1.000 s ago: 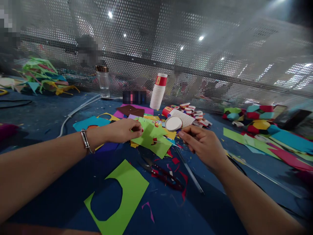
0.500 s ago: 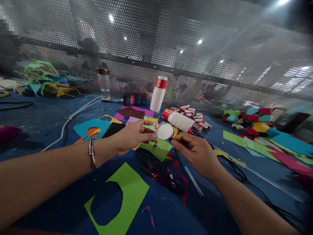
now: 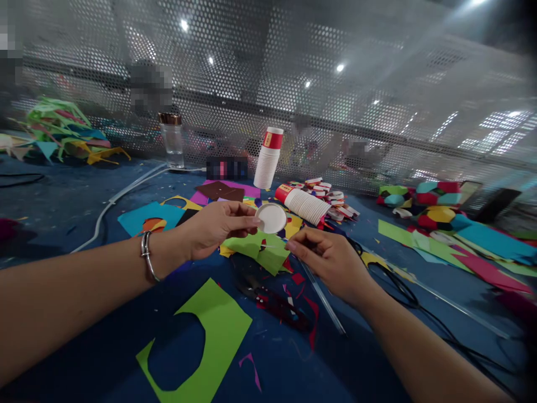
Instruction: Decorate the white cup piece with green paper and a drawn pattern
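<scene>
Holding a round white disc (image 3: 272, 218) by its left edge, the left hand (image 3: 218, 226) has thumb and fingers closed on it; disc is up in the air, near the middle of the view, facing the camera. Right hand (image 3: 331, 260) is just beside it, lower right, thumb and fingertips drawn together, not touching the disc; can't tell if anything is pinched there. Behind the disc, a paper cup stack (image 3: 308, 206) lies on its side, another cup stack (image 3: 267, 165) stands upright. Green paper pieces (image 3: 271, 260) lie below the hands. Nearer the camera on the blue counter (image 3: 335, 372): dark scissors (image 3: 289, 313), a green sheet (image 3: 222, 319) with a round cutout, clear rods (image 3: 323, 296) by the right hand.
</scene>
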`<action>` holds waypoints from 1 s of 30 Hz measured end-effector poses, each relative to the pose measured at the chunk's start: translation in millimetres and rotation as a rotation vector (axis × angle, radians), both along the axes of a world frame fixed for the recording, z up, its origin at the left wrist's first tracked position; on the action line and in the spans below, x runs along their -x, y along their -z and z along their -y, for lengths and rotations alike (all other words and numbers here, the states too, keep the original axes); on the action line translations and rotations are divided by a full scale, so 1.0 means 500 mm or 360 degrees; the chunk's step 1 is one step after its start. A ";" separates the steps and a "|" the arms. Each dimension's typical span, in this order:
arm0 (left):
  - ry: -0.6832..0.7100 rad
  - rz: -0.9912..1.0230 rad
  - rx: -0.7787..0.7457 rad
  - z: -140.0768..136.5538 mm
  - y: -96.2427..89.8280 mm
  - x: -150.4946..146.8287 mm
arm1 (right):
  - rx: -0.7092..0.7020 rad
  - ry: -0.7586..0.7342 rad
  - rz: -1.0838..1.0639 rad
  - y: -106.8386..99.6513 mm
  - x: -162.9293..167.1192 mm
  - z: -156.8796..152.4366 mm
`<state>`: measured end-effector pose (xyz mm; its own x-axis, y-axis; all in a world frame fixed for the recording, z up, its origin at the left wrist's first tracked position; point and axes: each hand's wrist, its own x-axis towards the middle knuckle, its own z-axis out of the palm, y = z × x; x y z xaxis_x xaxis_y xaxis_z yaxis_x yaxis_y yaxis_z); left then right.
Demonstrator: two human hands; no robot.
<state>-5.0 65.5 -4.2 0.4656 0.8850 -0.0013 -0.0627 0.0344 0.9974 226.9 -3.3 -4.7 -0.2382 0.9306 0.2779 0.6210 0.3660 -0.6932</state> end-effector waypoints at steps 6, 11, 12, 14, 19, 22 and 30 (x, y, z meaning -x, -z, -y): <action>0.0028 -0.0062 -0.0004 -0.007 -0.011 0.017 | -0.0068 0.0141 0.0057 -0.008 -0.017 -0.003; 0.0282 -0.0350 -0.0086 -0.001 -0.022 0.031 | -0.0081 0.0178 0.0276 -0.019 -0.043 -0.006; 0.0371 -0.0428 -0.0089 0.001 -0.024 0.032 | -0.0043 0.0147 0.0353 -0.021 -0.048 -0.005; 0.0499 -0.0528 -0.0090 0.006 -0.027 0.033 | 0.0066 0.0062 0.0526 -0.024 -0.055 -0.003; 0.0394 -0.0502 -0.0192 0.009 -0.036 0.028 | 0.0251 -0.0044 0.0831 -0.031 -0.052 0.009; 0.0265 -0.0480 -0.0304 0.006 -0.042 0.027 | 0.0230 -0.0040 0.0876 -0.037 -0.030 0.023; 0.0198 -0.0463 -0.0365 0.007 -0.039 0.029 | 0.0341 -0.0320 0.0920 -0.029 0.029 0.057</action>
